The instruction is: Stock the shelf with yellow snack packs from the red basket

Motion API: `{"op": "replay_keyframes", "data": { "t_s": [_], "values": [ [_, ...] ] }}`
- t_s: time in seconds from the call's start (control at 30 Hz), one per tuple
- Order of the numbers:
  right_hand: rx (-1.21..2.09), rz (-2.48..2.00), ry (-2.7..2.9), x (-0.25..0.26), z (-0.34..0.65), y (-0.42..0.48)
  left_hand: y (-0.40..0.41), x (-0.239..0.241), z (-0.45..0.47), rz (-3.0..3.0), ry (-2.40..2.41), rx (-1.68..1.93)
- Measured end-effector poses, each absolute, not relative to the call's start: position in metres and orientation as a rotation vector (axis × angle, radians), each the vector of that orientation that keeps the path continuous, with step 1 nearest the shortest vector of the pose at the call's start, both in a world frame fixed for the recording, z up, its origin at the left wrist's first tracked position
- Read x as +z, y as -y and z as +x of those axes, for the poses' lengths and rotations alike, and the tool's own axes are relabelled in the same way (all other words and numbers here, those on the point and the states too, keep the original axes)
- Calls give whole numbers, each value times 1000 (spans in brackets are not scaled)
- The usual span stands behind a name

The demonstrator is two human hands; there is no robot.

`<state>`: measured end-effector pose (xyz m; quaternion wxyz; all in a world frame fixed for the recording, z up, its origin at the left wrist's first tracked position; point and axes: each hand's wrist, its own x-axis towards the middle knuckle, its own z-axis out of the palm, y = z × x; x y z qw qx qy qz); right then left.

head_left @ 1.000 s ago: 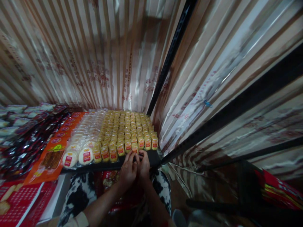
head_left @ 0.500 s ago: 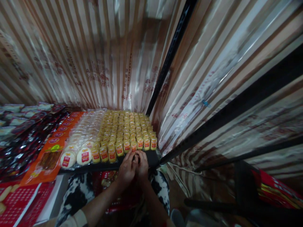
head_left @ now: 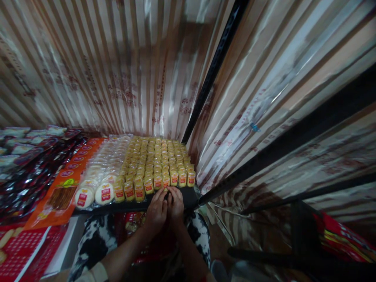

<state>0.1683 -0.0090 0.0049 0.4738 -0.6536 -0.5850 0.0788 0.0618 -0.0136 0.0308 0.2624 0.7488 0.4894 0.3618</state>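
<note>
Several rows of small yellow wrapped snack cakes [head_left: 155, 156] with red labels stand on a black shelf [head_left: 189, 197]. My left hand [head_left: 157, 209] and my right hand [head_left: 176, 203] are close together at the front of the rows. Both have their fingers curled, with fingertips at the lower edge of one wrapped snack cake [head_left: 166, 181] in the front row. That cake stands upright in line with its neighbours. How firmly each hand grips it is partly hidden by the fingers.
Round white wrapped cakes [head_left: 105, 194] and an orange snack packet [head_left: 57, 192] lie left of the yellow rows. Dark shiny packets [head_left: 32, 172] fill the far left. Below are a red basket [head_left: 29, 250] and another red basket [head_left: 155, 254] between my knees. A black post [head_left: 216, 70] rises behind.
My hands stay at the same front cake. The fingers have shifted slightly, the fingertips of both hands stretching a little more around its lower edge.
</note>
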Motion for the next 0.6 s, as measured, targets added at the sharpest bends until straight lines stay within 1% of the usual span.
{"op": "replay_keyframes", "data": {
  "t_s": [0.6],
  "values": [
    [216,-1618,1488,5,170,6,9,20,70,2020,-1339,1040]
  ]
}}
